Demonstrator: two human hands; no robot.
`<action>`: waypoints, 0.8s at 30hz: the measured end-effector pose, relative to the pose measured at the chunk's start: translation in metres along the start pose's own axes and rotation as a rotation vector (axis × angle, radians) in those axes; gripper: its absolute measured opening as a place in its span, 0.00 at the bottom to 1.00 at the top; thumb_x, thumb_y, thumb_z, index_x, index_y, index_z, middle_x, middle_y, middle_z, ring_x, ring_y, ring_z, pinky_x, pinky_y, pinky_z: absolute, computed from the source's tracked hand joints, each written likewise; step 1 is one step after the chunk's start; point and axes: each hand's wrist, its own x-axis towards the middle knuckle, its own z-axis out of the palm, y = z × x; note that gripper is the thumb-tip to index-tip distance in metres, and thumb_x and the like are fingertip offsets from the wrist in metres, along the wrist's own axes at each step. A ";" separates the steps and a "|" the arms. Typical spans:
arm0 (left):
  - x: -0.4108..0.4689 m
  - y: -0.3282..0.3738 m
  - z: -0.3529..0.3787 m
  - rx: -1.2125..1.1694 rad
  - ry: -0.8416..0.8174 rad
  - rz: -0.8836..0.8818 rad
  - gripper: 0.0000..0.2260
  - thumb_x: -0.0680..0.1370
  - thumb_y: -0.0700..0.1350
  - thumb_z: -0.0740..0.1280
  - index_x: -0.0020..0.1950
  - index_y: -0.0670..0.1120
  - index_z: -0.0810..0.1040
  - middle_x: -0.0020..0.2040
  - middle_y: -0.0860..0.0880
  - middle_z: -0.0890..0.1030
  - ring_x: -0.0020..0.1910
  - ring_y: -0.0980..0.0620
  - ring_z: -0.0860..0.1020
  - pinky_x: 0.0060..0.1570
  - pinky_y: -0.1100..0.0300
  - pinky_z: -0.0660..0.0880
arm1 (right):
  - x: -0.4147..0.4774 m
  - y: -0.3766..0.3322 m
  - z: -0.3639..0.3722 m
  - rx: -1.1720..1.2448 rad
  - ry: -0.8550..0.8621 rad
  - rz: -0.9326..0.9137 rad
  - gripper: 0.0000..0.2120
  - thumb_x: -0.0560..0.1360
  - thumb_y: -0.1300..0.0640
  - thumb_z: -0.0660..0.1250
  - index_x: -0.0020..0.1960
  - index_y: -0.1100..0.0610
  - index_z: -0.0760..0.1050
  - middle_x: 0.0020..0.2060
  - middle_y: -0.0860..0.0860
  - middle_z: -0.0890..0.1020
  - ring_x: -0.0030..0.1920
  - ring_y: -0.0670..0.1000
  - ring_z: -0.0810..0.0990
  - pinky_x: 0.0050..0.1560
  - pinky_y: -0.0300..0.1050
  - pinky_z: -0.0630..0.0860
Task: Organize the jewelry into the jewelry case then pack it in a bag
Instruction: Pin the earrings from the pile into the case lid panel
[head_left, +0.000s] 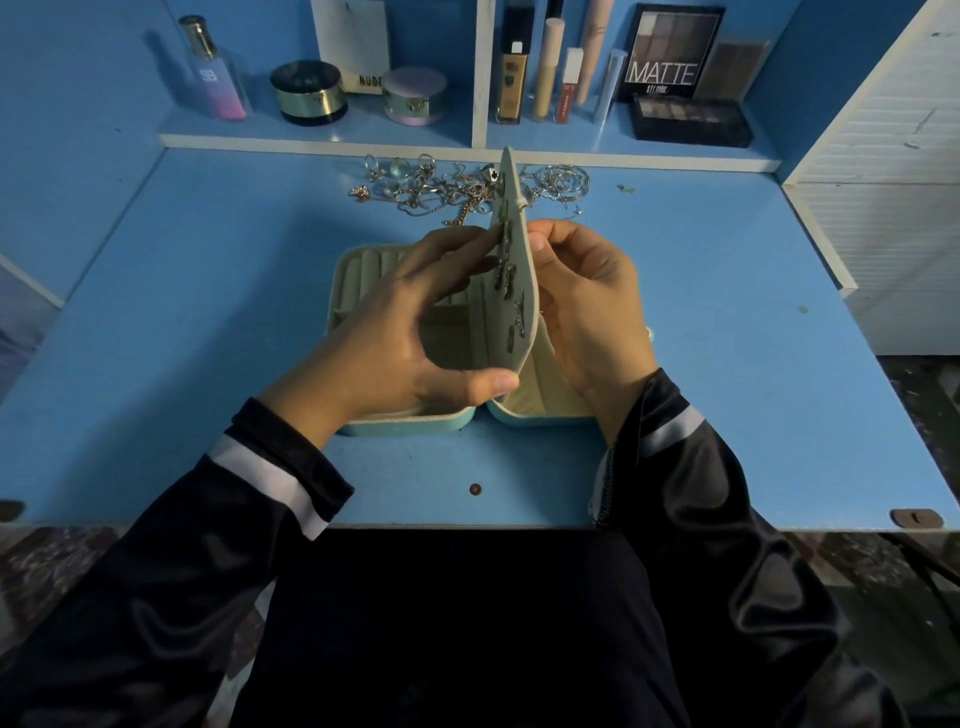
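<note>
A blue desk (208, 364) fills mid-frame. An open jewelry case (363, 275) lies at its centre. Loose jewelry (431, 195) is heaped along its upper edge.

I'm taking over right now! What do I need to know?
Left hand: holds the flap of the jewelry case, fingers on its earring side.
Right hand: pinches the flap from the other side.
The case lies open on the table.
Done: several earrings sit on the flap.
To do: the jewelry pile by the shelf, closing the case, bagging it; no bag in view.
</note>
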 end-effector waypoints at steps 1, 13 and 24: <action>0.000 0.000 0.000 -0.001 0.004 0.005 0.42 0.66 0.60 0.73 0.77 0.47 0.64 0.71 0.50 0.66 0.70 0.63 0.67 0.70 0.63 0.67 | 0.000 0.000 0.000 -0.010 0.004 -0.004 0.06 0.79 0.65 0.63 0.52 0.68 0.76 0.45 0.61 0.80 0.44 0.57 0.79 0.51 0.52 0.78; 0.000 -0.001 0.001 0.016 0.015 0.008 0.42 0.65 0.61 0.73 0.76 0.48 0.65 0.71 0.50 0.67 0.70 0.60 0.68 0.71 0.58 0.67 | -0.002 -0.001 0.000 -0.109 0.055 -0.051 0.08 0.78 0.63 0.66 0.51 0.68 0.78 0.44 0.62 0.82 0.44 0.59 0.81 0.53 0.57 0.79; -0.001 -0.003 0.001 0.024 0.012 -0.003 0.43 0.65 0.62 0.73 0.76 0.49 0.64 0.72 0.51 0.66 0.71 0.58 0.67 0.71 0.55 0.68 | -0.002 -0.002 0.001 -0.109 0.061 -0.037 0.09 0.78 0.64 0.66 0.53 0.70 0.77 0.46 0.67 0.82 0.45 0.60 0.81 0.55 0.63 0.78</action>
